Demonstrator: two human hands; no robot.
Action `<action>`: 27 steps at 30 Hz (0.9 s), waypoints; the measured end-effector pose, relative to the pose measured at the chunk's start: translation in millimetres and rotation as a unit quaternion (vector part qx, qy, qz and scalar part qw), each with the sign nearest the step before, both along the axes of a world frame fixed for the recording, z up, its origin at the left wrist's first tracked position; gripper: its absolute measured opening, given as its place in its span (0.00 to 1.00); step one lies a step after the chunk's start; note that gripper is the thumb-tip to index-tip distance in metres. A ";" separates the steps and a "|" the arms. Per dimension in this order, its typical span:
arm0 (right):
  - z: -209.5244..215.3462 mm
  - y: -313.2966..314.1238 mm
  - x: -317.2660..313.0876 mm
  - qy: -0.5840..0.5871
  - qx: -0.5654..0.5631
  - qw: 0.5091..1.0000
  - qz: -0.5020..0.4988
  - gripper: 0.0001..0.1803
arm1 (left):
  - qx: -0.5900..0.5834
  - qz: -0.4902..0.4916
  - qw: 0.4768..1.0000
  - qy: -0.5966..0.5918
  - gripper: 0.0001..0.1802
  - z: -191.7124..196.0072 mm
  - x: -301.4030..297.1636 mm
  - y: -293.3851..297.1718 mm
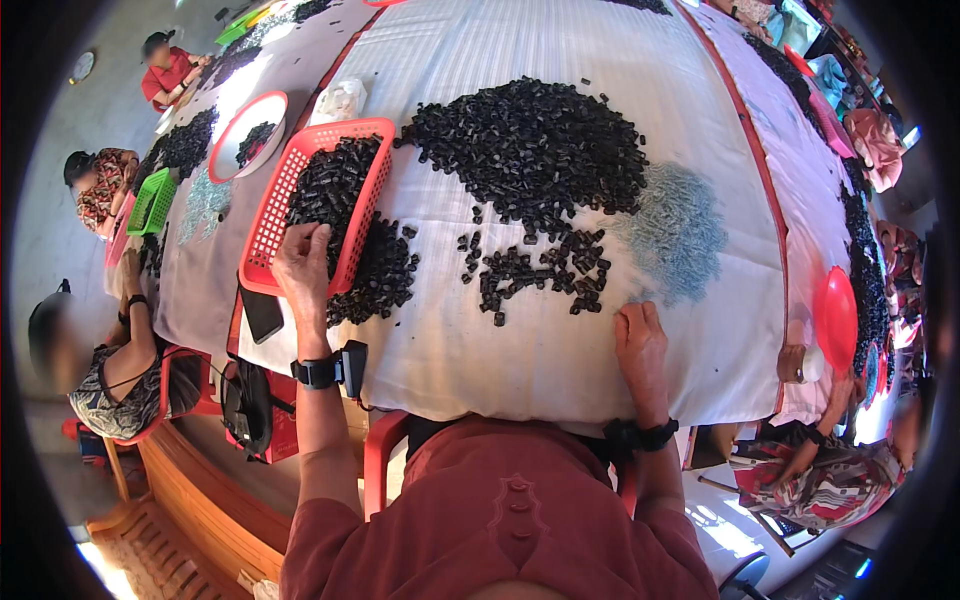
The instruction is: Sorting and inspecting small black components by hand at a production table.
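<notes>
My left hand (303,258) is over the near end of a red plastic basket (262,255), its fingers closed together beside the small black pieces (335,185) inside. Whatever the fingertips hold, if anything, is too small to make out. Just right of the basket lies a loose pile of similar black pieces (385,270). My right hand (640,345) rests on the white cloth with curled, closed fingers, close below a heap of small pale blue pieces (680,240). Its contents are hidden. Between the hands are scattered black pieces (540,270), and a large black heap (530,150) lies beyond.
A dark phone (262,315) lies by the basket's near corner. A white bowl with a red rim (220,165) and a crumpled white bag (340,100) stand behind it. Other people sit along both sides. A red oval dish (836,322) is at the right.
</notes>
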State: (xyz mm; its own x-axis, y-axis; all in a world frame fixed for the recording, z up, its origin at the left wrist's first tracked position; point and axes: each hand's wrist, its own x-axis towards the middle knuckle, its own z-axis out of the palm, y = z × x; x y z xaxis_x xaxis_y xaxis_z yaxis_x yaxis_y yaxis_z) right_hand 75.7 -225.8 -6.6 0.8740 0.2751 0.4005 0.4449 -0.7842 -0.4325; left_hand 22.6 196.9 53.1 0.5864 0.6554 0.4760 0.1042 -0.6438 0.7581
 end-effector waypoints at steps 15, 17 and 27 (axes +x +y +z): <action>-0.9 5.0 1.6 -0.068 0.084 0.994 -0.029 0.06 | -0.012 -0.105 0.994 -0.015 0.03 -22.2 -24.1 -101.7; -2.5 -1.6 3.3 -0.080 0.089 0.993 -0.021 0.04 | 0.014 -0.149 0.989 0.004 0.04 -27.2 -27.8 -122.1; 2.6 2.7 -17.1 0.216 0.293 0.930 -0.058 0.06 | 0.176 -0.283 0.929 0.159 0.09 -57.8 -18.9 -176.8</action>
State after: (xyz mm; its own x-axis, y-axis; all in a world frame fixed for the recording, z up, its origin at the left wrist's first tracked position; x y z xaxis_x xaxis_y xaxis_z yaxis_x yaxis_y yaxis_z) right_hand 58.5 -223.1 -4.0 0.9983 0.0140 0.0573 0.0582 -0.3893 -0.9193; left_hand 3.7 20.1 -4.7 0.9373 0.0354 0.3467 -0.1444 -0.8659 0.4789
